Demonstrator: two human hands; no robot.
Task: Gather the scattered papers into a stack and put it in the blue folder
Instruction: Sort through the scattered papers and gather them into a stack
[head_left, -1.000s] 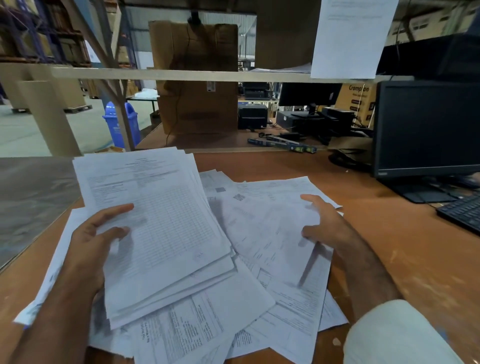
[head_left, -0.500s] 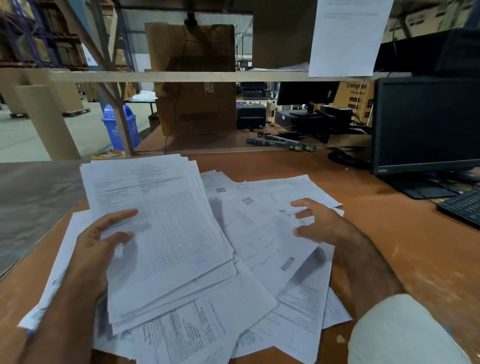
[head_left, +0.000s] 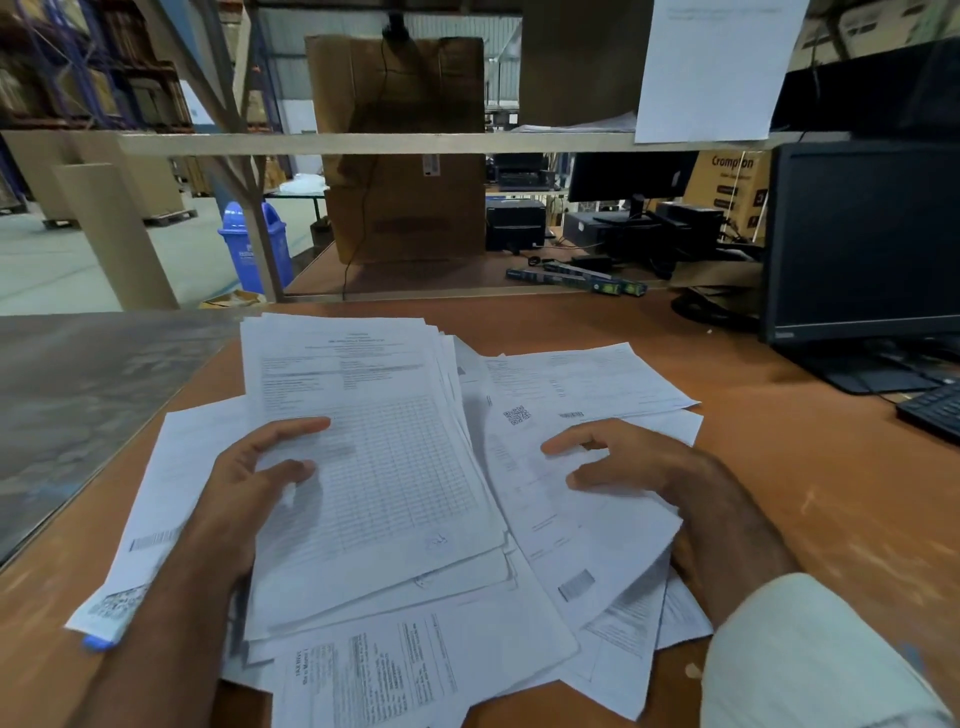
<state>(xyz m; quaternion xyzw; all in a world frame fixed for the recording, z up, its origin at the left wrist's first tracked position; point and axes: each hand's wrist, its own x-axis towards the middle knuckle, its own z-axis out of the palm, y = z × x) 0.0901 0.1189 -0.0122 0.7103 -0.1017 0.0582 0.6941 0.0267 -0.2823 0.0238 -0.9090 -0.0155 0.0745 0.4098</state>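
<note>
papers (head_left: 374, 467) thin, floppy, slidy – grab edges | L hand (head_left: 244, 488) pinches top stack, 9 o'clock | R hand (head_left: 639, 462) fingers loose on sheets, 3 o'clock

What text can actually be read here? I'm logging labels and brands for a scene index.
"Crompton" on the cardboard box behind the far monitor; a cord crosses the word.
Printed sheets on the desk: forms, tables, QR code, barcodes, all too small or blurred to read.
Hanging sheet on the shelf: blurred.
Blue bin: white marking, unreadable.
Near monitor: bezel logo too small.
</note>
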